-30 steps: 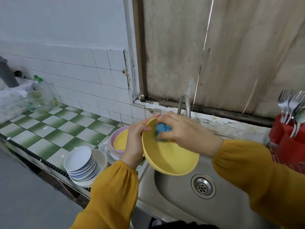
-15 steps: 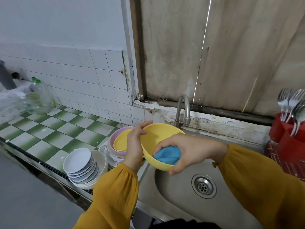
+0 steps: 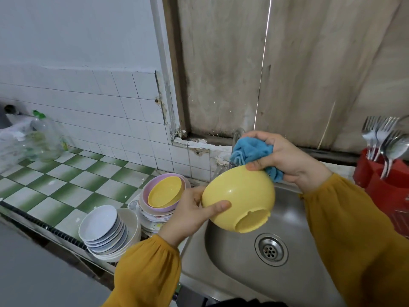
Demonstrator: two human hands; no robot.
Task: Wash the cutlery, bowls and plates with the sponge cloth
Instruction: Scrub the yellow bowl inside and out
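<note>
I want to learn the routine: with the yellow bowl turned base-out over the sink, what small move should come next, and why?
Probably draw the blue cloth down the outside of the yellow bowl toward its foot ring: the right hand holds it only against the upper side, while the left hand grips the bowl steady.

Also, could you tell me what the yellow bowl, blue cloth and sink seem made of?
Yellow bowl: likely plastic or melamine, smooth, glossy, small highlight.
Blue cloth: soft fabric, probably microfibre, bunched in folds.
Sink: brushed stainless steel, dull grey sheen.
</note>
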